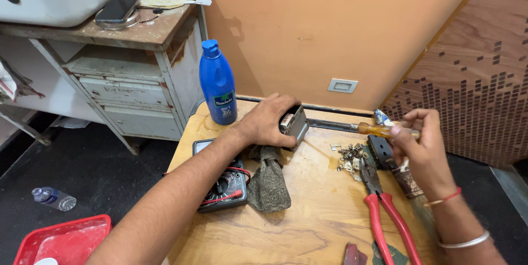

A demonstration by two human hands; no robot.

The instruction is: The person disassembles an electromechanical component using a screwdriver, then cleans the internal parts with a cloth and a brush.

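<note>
While the left hand (268,119) clamps the small grey box (295,123) near the wooden table's (308,215) far edge, the right hand (419,141) pinches an amber-handled screwdriver (352,127), shaft lying level, tip pointing left into the box.

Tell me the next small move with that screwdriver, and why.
Probably seat the tip squarely before turning. The right hand holds the amber-handled screwdriver level, its shaft reaching the small grey box, which the left hand steadies on the wooden table.
</note>
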